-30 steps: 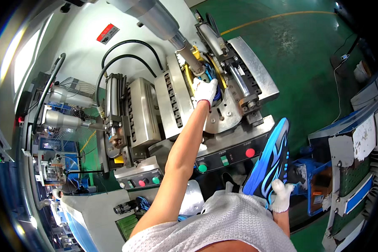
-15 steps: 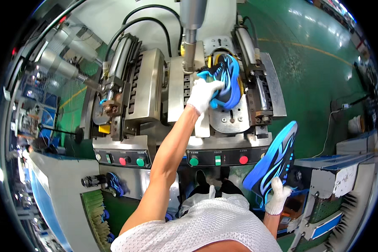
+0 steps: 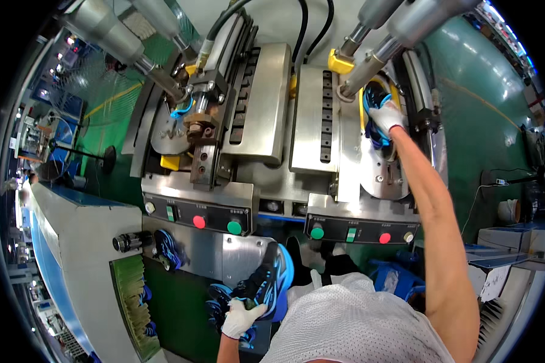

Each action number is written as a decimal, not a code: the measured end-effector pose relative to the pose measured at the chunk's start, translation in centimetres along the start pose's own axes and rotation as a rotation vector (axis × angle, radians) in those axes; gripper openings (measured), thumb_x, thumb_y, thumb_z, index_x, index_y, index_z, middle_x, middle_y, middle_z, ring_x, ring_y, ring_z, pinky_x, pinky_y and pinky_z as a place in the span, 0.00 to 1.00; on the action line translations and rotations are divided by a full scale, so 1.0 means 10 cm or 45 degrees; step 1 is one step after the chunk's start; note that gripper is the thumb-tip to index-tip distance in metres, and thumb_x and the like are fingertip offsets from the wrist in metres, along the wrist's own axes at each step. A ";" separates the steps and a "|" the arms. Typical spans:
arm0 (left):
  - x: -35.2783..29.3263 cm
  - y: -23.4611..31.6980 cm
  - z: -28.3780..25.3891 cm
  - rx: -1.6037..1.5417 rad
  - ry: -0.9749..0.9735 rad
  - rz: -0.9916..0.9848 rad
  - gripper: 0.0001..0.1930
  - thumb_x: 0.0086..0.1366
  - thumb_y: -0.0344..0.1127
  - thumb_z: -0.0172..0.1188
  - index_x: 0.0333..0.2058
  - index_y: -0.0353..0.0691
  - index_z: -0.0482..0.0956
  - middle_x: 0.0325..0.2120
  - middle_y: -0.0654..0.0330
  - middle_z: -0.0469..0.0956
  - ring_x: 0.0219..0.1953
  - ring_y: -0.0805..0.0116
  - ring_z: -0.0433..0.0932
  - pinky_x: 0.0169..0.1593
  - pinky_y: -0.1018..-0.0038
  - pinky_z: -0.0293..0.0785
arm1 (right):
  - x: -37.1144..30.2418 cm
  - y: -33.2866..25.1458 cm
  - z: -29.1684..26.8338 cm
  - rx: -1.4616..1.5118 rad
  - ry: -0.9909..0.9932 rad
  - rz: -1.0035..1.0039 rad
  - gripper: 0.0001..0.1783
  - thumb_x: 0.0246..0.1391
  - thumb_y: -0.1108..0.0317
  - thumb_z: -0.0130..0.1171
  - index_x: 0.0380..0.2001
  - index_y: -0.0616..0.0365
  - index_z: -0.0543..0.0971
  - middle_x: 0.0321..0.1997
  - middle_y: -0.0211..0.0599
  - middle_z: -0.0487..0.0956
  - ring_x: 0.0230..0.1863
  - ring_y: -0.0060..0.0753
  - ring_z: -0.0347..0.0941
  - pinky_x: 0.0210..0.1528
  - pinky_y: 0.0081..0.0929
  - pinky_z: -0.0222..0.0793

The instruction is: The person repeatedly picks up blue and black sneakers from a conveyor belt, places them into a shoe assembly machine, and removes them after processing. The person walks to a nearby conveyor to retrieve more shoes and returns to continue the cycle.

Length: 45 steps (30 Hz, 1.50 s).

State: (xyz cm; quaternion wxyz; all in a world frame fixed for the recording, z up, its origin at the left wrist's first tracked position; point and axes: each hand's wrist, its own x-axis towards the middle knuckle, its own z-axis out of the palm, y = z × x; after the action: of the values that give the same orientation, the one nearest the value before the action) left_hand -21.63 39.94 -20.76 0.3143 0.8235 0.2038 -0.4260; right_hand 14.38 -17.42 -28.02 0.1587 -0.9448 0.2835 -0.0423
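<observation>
My left hand [image 3: 242, 319], in a white glove, is closed on a black and blue sneaker [image 3: 274, 279] low in front of me, its bright blue sole turned to the right. More black and blue shoes [image 3: 219, 297] lie right beside and beneath that hand. My right arm reaches forward, and the gloved right hand [image 3: 386, 116] is closed on another black and blue sneaker [image 3: 374, 134] in the right station of the press machine [image 3: 313, 115]. That hand covers part of this shoe. A slanted metal piston [image 3: 360, 77] stands just left of it.
The left station has its own piston [image 3: 163, 78] and a blue loop [image 3: 181, 110]. Control panels [image 3: 363, 227] with green and red buttons line the machine's front. One shoe [image 3: 167, 249] and a dark cylinder [image 3: 130, 242] lie at the left, above green bristles [image 3: 130, 308]. A blue stool [image 3: 393, 275] stands right.
My left hand has come back from the machine and now holds a sneaker low at the left. My right hand has moved from the lower right to the right station. The view has shifted.
</observation>
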 end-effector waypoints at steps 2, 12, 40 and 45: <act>-0.12 -0.17 0.12 -0.275 0.250 -0.265 0.30 0.47 0.50 0.76 0.38 0.31 0.77 0.31 0.53 0.79 0.34 0.60 0.79 0.44 0.63 0.77 | 0.08 -0.13 0.15 -0.045 -0.159 0.002 0.35 0.48 0.43 0.60 0.48 0.64 0.81 0.56 0.57 0.79 0.58 0.52 0.76 0.61 0.40 0.70; 0.92 -1.17 1.11 -0.653 1.162 -0.392 0.37 0.55 0.39 0.68 0.59 0.31 0.62 0.50 0.42 0.77 0.55 0.45 0.76 0.59 0.60 0.70 | 0.41 0.40 0.34 0.439 0.071 -0.451 0.32 0.51 0.48 0.72 0.46 0.69 0.81 0.46 0.36 0.82 0.41 0.27 0.75 0.46 0.30 0.69; 0.52 -2.54 1.52 -0.943 1.225 -0.001 0.47 0.53 0.38 0.71 0.67 0.30 0.54 0.59 0.37 0.67 0.63 0.41 0.67 0.65 0.60 0.64 | -6.49 -1.65 1.86 0.297 -1.050 -1.227 0.61 0.46 0.49 0.73 0.73 0.67 0.48 0.70 0.66 0.63 0.70 0.61 0.63 0.70 0.39 0.58; 0.80 -2.65 1.39 -0.764 0.893 -0.078 0.47 0.53 0.38 0.70 0.66 0.32 0.52 0.56 0.35 0.69 0.58 0.37 0.71 0.62 0.55 0.67 | -6.77 -1.72 2.43 -0.620 -0.965 -1.451 0.33 0.46 0.42 0.70 0.47 0.57 0.79 0.34 0.42 0.83 0.39 0.51 0.82 0.43 0.41 0.76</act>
State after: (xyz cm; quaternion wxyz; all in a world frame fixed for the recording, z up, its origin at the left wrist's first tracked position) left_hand -41.14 49.98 -42.65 0.4381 0.7841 0.4365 -0.0530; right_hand -29.11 40.00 -44.74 -0.0155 -0.9041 -0.3259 0.2760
